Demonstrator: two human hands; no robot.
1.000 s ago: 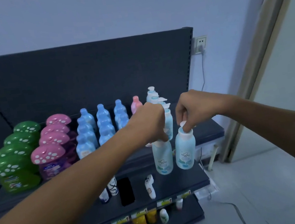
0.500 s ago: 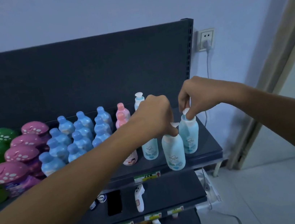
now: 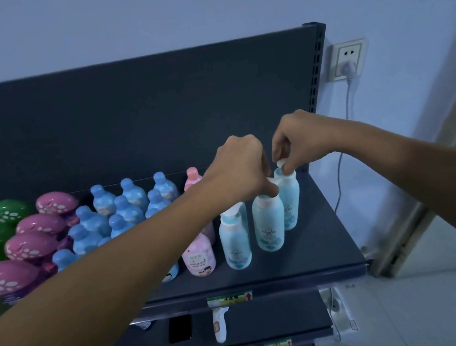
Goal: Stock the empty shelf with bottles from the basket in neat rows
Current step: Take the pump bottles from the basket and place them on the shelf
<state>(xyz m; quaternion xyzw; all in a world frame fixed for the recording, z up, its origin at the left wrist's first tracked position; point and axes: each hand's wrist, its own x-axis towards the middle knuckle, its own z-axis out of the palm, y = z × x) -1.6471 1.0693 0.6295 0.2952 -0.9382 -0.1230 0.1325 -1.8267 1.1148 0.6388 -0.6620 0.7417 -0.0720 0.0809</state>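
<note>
Though labels [image 3: 269, 233] illegible, left hand [image 3: 238, 168] in pinch on front bottle [image 3: 268, 220], right hand [image 3: 295, 140] likewise on rear bottle [image 3: 292, 202].

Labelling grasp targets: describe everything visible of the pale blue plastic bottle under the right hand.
The pale blue plastic bottle looks smooth and rounded, with a white pump cap and faint printed label. It stands upright on the dark metal shelf, behind a matching bottle. The right hand pinches its cap from above.

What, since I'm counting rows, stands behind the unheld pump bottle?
What looks like a sliver of another pale-blue bottle shows just behind the pump bottle. The left hand and forearm hide whatever stands farther back.
</note>
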